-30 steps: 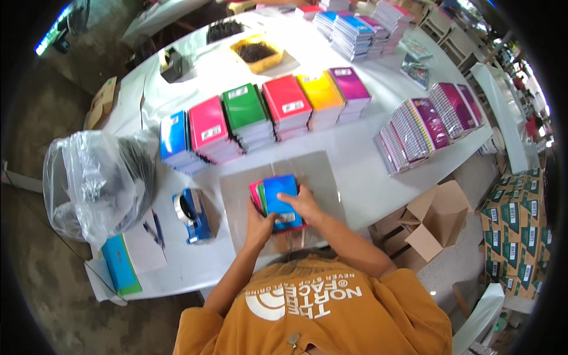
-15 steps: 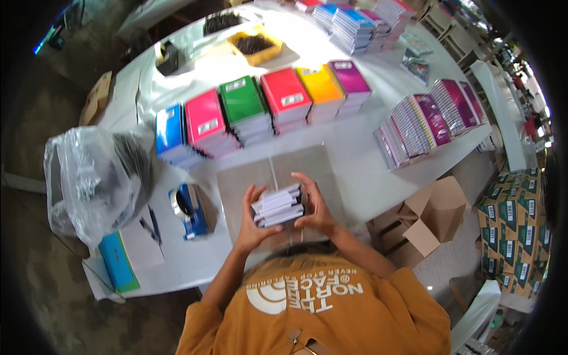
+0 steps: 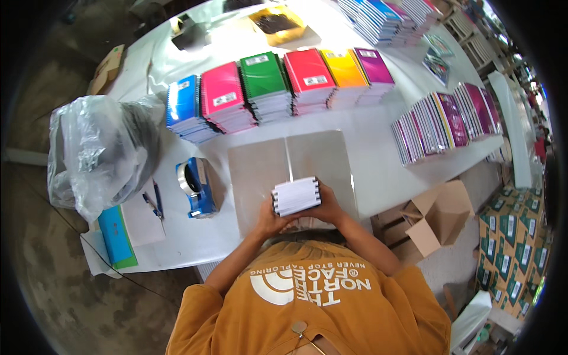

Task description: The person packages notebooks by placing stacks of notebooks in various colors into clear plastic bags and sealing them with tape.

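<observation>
Notebook stack (image 3: 296, 196), clamped on edge between your left hand (image 3: 271, 218) and right hand (image 3: 329, 207) over the grey sheet (image 3: 260, 165) near the table's (image 3: 378, 160) front edge: squeeze evenly, square the edges.

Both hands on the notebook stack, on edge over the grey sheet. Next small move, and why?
Probably tap the stack down on the grey sheet to square its edges. The left hand and right hand clamp it from both sides, page edges up, over the sheet's near part, so it looks mid-alignment rather than ready to lay flat.
</observation>
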`<state>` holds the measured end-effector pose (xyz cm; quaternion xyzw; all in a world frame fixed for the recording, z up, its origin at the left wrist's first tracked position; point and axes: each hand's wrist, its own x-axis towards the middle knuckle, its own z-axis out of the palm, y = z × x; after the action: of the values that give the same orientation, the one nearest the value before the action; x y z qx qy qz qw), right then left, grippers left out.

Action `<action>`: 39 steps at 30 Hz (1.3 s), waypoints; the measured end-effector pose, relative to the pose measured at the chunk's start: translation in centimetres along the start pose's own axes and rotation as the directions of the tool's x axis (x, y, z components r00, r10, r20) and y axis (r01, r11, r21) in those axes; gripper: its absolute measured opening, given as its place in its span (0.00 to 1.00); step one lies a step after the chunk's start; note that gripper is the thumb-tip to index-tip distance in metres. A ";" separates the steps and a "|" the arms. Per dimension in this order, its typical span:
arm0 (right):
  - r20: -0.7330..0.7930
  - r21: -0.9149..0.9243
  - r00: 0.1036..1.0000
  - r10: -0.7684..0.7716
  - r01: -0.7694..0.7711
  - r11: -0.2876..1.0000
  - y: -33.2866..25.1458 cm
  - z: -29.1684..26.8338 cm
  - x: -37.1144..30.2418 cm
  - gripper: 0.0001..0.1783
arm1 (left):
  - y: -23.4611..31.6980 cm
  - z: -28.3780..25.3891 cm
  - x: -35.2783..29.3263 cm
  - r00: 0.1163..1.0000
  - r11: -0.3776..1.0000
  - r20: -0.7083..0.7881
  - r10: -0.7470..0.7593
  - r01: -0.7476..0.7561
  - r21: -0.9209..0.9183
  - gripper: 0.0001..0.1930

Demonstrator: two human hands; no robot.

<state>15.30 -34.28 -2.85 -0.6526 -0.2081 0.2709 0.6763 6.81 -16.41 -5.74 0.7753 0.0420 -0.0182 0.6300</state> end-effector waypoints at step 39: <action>-0.063 -0.079 0.952 -0.299 0.294 0.952 1.4 1.0 0.4 0.55 | -1.2 0.2 1.3 0.997 0.999 -0.071 -0.018 0.022 0.049 0.29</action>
<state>14.79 -33.24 -4.20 -0.6463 -0.2877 0.1345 0.6938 7.97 -16.33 -7.07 0.7903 0.0716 0.0019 0.6085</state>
